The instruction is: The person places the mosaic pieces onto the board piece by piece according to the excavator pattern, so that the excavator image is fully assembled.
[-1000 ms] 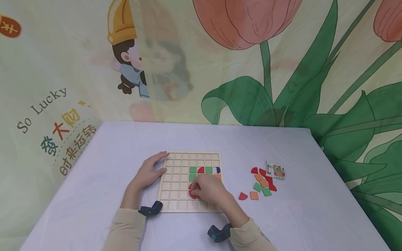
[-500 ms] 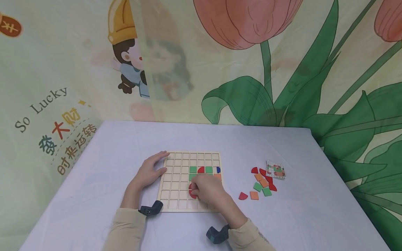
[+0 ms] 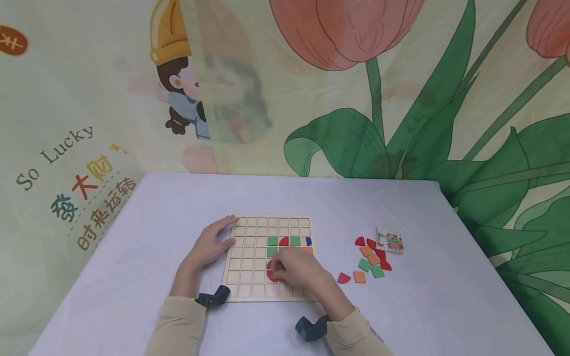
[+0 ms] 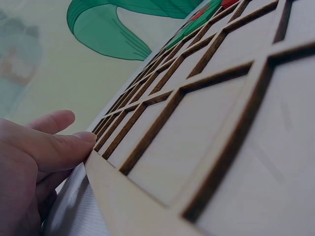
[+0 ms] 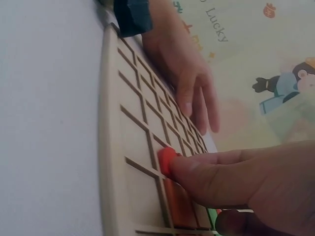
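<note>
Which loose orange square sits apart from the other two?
The front orange square, just right of a red wedge; the other two orange squares lie together, farther back.

Beige slvs [image 3: 179, 324], dk wrist cams [image 3: 214, 297], bare hands [image 3: 297, 268]

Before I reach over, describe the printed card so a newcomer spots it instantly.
On the white-covered table, find the wooden grid board. Look right of it, in the head view, to the loose tiles. The printed card lies at their right edge, bigger than any tile and the only multicoloured piece.
</note>
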A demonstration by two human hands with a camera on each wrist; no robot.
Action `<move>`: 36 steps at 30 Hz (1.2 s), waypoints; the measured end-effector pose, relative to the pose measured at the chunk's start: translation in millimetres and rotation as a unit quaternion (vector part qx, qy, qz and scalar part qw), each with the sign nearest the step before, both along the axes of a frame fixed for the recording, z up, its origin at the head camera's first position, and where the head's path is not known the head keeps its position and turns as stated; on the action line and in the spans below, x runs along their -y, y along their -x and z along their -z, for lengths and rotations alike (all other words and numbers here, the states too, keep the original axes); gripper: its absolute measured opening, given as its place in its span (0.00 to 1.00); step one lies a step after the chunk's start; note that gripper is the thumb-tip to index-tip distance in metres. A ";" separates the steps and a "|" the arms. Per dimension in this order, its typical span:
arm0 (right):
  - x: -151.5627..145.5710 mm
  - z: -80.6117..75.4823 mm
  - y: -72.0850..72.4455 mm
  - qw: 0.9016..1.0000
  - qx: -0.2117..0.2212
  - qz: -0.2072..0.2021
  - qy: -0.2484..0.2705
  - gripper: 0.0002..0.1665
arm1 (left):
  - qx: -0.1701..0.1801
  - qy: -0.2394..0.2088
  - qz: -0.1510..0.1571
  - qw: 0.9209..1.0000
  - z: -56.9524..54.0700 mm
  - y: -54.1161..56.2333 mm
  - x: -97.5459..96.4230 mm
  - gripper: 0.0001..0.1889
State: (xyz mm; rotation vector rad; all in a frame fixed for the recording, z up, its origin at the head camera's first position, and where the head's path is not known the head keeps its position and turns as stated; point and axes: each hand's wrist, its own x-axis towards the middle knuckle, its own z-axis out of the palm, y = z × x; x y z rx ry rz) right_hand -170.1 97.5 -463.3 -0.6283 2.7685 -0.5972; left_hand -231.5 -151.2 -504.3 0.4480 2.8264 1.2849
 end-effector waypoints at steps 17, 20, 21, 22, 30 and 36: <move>-73.9 -16.6 26.3 0.991 0.053 0.119 0.038 0.09 | -0.004 -0.002 0.004 1.000 3.6 -0.2 0.9 0.30; -93.2 -20.2 29.0 0.986 0.058 0.156 0.026 0.12 | -0.004 0.001 0.002 1.000 3.2 -0.7 0.4 0.30; -99.6 -21.3 29.5 0.984 0.060 0.167 0.023 0.12 | -0.004 0.002 0.001 1.000 3.0 -0.9 0.3 0.30; -106.3 -22.2 30.0 0.983 0.061 0.172 0.021 0.13 | -0.004 0.002 0.001 1.000 2.8 -1.0 0.3 0.30; -146.0 -24.1 30.3 0.975 0.068 0.212 0.027 0.18 | -0.005 0.004 0.001 1.000 3.3 0.4 0.9 0.30; -167.3 -22.0 29.1 0.971 0.075 0.222 0.033 0.20 | -0.001 0.002 -0.001 1.000 2.5 0.4 0.2 0.30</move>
